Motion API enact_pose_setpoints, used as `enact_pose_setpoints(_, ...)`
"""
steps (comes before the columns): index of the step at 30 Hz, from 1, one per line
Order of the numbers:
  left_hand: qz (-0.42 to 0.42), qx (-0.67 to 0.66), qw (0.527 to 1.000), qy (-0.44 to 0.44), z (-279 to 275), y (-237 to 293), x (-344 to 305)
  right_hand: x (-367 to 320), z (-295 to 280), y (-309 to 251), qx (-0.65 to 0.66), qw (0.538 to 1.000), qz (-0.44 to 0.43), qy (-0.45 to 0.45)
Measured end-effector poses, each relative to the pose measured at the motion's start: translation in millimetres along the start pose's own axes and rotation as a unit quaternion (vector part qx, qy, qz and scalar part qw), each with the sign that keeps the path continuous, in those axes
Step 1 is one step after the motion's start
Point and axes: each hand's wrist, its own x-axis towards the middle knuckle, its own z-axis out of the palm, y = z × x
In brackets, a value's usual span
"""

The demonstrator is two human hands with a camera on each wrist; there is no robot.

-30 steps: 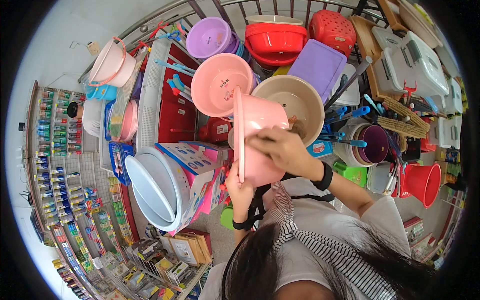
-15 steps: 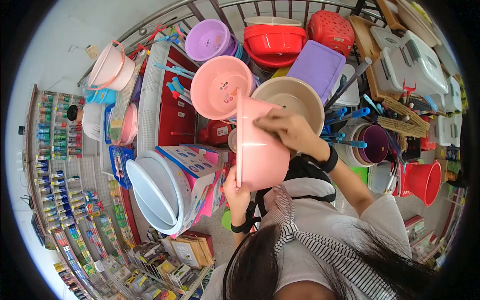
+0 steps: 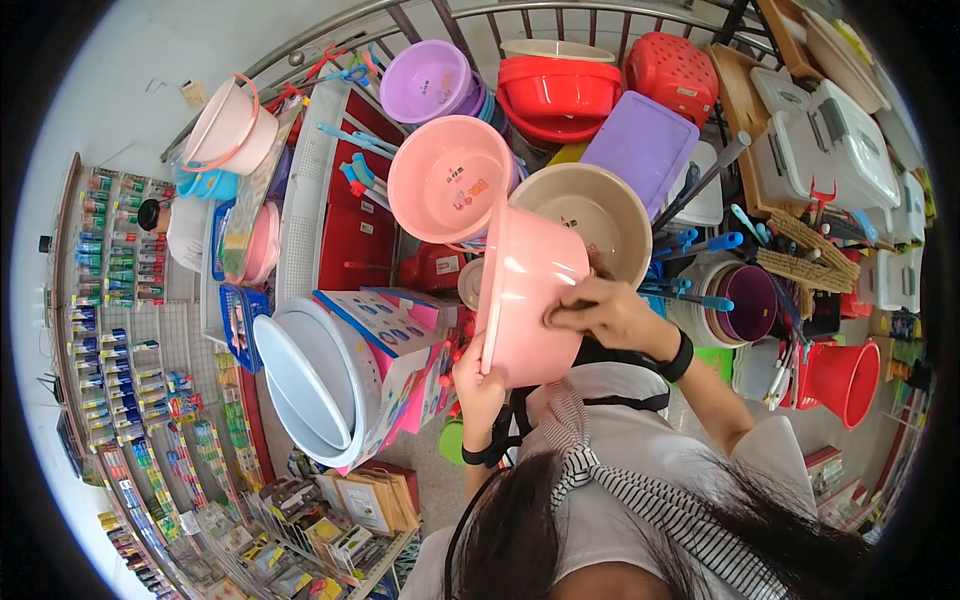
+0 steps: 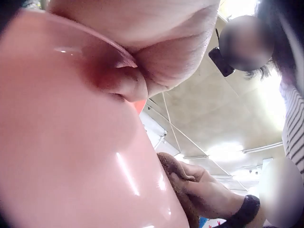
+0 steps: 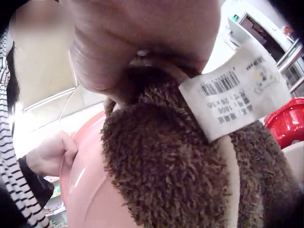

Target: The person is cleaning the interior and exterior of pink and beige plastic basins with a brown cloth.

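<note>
A pink plastic basin (image 3: 530, 300) is held up on its side in front of the person's chest, its bottom toward the right. The left hand (image 3: 478, 388) grips its rim at the lower left, thumb on the outer wall, as the left wrist view shows. Against the outer wall, near the bottom, the right hand (image 3: 618, 318) holds a brown fluffy towel (image 5: 147, 156). A white paper label (image 5: 232, 95) with a barcode hangs from the towel, which has a pale edge strip. In the head view the right hand mostly hides the towel.
Behind the held basin stand another pink basin (image 3: 450, 175) and a beige basin (image 3: 620, 220). Pale blue tubs (image 3: 315, 390) sit by boxes at left. Blue-handled tools (image 3: 700, 290) and a red bucket (image 3: 840, 380) are at right. Shelves of small goods (image 3: 125, 350) line the far left.
The right hand with the towel has moved over the basin's outer wall, first up, then down and right toward the bottom. The left hand keeps its grip on the rim.
</note>
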Motion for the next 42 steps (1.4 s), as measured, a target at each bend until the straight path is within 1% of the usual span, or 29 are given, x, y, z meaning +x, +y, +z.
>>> enact_pose_setpoints(3,-0.016,-0.024,1.000,0.004,8.9,-2.2,-0.3,-12.5,1.1,-0.5,0.027,0.999,-0.011,-0.036)
enact_pose_setpoints(5,0.018,0.038,0.999,0.003,14.2,5.8,-1.6,-6.2,-2.2,-2.6,0.089,0.990,0.106,0.029)
enact_pose_setpoints(6,0.019,0.039,0.999,0.001,14.6,9.8,-3.2,0.1,-3.0,-3.6,0.089,0.990,0.106,0.031)
enact_pose_setpoints(8,0.051,0.129,0.990,-0.026,14.0,16.2,-3.3,21.1,-3.9,-6.8,0.092,0.967,0.188,0.147)
enact_pose_setpoints(9,0.054,0.129,0.990,-0.026,13.8,13.6,-3.2,30.0,-3.6,-10.9,0.102,0.952,0.210,0.199)
enact_pose_setpoints(10,0.072,0.153,0.985,-0.044,11.5,7.4,-4.5,34.5,-2.4,-9.5,0.102,0.952,0.211,0.199)
enact_pose_setpoints(12,0.096,0.177,0.977,-0.066,11.2,7.2,-1.8,45.3,-5.9,-7.6,0.216,0.922,0.231,0.223)
enact_pose_setpoints(13,0.115,0.181,0.974,-0.075,11.8,12.1,-0.3,48.3,-11.4,-19.6,0.356,0.860,0.298,0.210)
enact_pose_setpoints(14,0.130,0.185,0.970,-0.085,12.0,15.7,-0.6,49.9,-10.5,-26.3,0.356,0.860,0.298,0.210)
enact_pose_setpoints(16,0.108,0.187,0.973,-0.086,16.2,19.8,-0.8,52.8,-8.6,-32.8,0.275,0.921,0.212,0.176)
enact_pose_setpoints(17,0.085,0.191,0.974,-0.092,18.6,20.5,-0.2,52.2,-5.2,-26.6,0.247,0.931,0.203,0.178)
enact_pose_setpoints(18,0.085,0.190,0.974,-0.091,24.0,17.9,-0.5,52.1,-2.8,-29.7,0.247,0.931,0.203,0.176)
enact_pose_setpoints(20,0.102,0.192,0.976,-0.018,34.2,9.0,0.6,54.1,5.1,-40.3,0.264,0.930,0.224,0.125)
enact_pose_setpoints(21,0.084,0.171,0.981,-0.025,33.6,6.9,1.4,55.3,5.9,-41.9,0.216,0.942,0.224,0.126)
enact_pose_setpoints(24,0.112,0.200,0.973,-0.023,29.3,9.2,2.7,53.1,4.7,-46.8,0.208,0.944,0.230,0.109)
enact_pose_setpoints(25,0.107,0.202,0.973,-0.016,30.3,12.0,0.4,45.7,21.1,-55.8,0.274,0.930,0.207,0.129)
enact_pose_setpoints(26,0.068,0.181,0.981,0.016,35.8,19.3,2.6,41.3,28.6,-59.6,0.274,0.930,0.207,0.129)
enact_pose_setpoints(27,0.026,0.160,0.985,0.051,39.2,25.8,4.0,38.1,34.5,-62.5,0.251,0.947,0.169,0.108)
enact_pose_setpoints(28,0.024,0.160,0.985,0.055,40.2,30.3,7.2,35.0,40.7,-65.2,0.227,0.961,0.131,0.088)
enact_pose_setpoints(30,0.094,0.170,0.977,0.088,40.4,36.2,13.2,30.6,52.7,-75.4,0.106,0.983,0.100,0.108)
enact_pose_setpoints(31,0.050,0.083,0.992,0.079,35.5,24.1,12.9,30.1,38.6,-71.3,0.131,0.983,0.127,0.006)
enact_pose_setpoints(34,0.054,0.130,0.985,0.101,24.7,23.5,11.2,33.5,21.6,-62.8,0.188,0.974,0.127,0.022)
enact_pose_setpoints(35,0.024,0.132,0.986,0.100,23.1,22.4,9.0,33.7,17.9,-59.1,0.207,0.970,0.129,-0.019)
enact_pose_setpoints(36,0.024,0.132,0.986,0.099,20.2,21.2,8.6,38.3,12.1,-51.6,0.206,0.970,0.130,-0.018)
enact_pose_setpoints(38,0.023,-0.014,0.995,0.099,13.8,16.5,10.5,52.4,-3.2,-32.1,0.072,0.985,0.108,0.114)
enact_pose_setpoints(39,0.016,0.006,0.996,0.084,9.0,13.8,9.6,59.8,-6.3,-27.2,0.072,0.985,0.108,0.114)
enact_pose_setpoints(40,0.016,0.006,0.996,0.082,8.8,12.3,6.6,67.6,-8.3,-24.5,0.025,0.993,0.065,0.094)
enact_pose_setpoints(41,-0.008,-0.020,0.998,0.065,8.2,12.6,5.2,72.6,-8.4,-24.8,-0.022,0.997,0.022,0.076)
enact_pose_setpoints(42,-0.032,-0.045,0.997,0.053,9.3,14.0,3.8,74.4,-7.6,-26.4,-0.022,0.997,0.022,0.076)
